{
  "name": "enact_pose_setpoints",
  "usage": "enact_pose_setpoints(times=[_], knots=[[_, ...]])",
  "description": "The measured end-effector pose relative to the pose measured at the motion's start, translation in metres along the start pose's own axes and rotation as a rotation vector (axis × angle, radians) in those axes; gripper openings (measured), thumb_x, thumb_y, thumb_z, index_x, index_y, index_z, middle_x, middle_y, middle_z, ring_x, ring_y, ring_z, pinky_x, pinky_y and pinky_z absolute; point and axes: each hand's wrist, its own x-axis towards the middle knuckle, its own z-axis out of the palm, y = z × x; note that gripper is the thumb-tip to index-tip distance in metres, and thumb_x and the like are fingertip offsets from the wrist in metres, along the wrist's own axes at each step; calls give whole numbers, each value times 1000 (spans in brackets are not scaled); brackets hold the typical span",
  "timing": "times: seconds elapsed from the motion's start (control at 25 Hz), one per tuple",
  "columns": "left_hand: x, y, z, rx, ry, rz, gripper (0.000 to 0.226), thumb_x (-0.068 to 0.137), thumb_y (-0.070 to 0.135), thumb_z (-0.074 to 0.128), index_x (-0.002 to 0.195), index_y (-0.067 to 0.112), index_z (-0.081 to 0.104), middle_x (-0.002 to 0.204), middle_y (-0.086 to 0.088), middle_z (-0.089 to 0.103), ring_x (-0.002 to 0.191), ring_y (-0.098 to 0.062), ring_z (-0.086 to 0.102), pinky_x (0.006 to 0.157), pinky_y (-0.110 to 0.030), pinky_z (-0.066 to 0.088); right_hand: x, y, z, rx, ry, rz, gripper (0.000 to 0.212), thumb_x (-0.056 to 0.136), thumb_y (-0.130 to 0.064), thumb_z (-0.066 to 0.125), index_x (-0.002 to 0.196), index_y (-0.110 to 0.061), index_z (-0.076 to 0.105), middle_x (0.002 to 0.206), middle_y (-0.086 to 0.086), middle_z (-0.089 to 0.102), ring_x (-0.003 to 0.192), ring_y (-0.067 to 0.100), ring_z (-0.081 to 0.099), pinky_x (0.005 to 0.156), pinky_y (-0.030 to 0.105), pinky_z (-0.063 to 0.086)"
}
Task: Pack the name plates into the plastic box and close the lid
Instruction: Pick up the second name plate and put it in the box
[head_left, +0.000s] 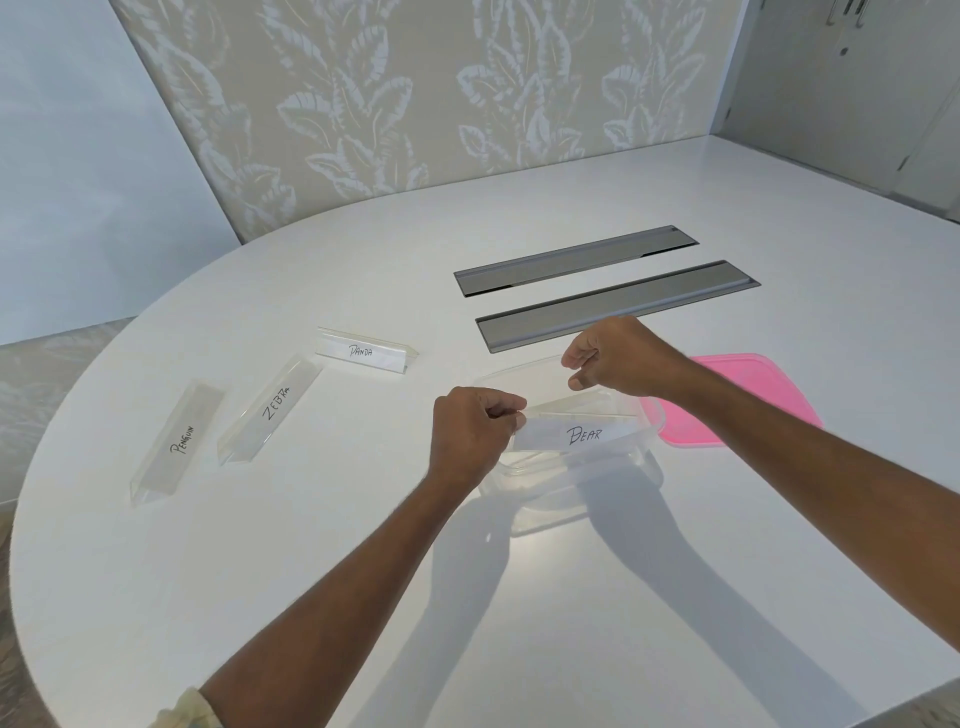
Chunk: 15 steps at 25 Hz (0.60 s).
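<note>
A clear plastic box (571, 499) stands open on the white table, right of centre. My left hand (470, 436) pinches the left end of the name plate marked BEAR (576, 434), which lies slanted inside the box's opening. My right hand (621, 356) is closed at the box's far rim and appears to grip it. The pink lid (753, 395) lies flat on the table just right of the box, partly under my right forearm. Three more clear name plates lie to the left: PANDA (363, 352), ZEBRA (270, 410) and PENGUIN (179, 441).
Two long grey cable hatches (618, 304) are set flush into the table behind the box. The table's rounded edge (62, 415) curves close past the PENGUIN plate. A leaf-patterned wall (389, 104) rises behind the table.
</note>
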Motion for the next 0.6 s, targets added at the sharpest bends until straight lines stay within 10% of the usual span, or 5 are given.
enact_pose_setpoints(times=[0.6], knots=[[10,3,14,766,-151,16,18,82,11,78,94,23,82,93,0,80,90,-27,74,73,-30,50,0,5,37,-127,-207,-26,38,72,-12,95,108,-13,82,103,2,81,93,16,76,89,32,61]])
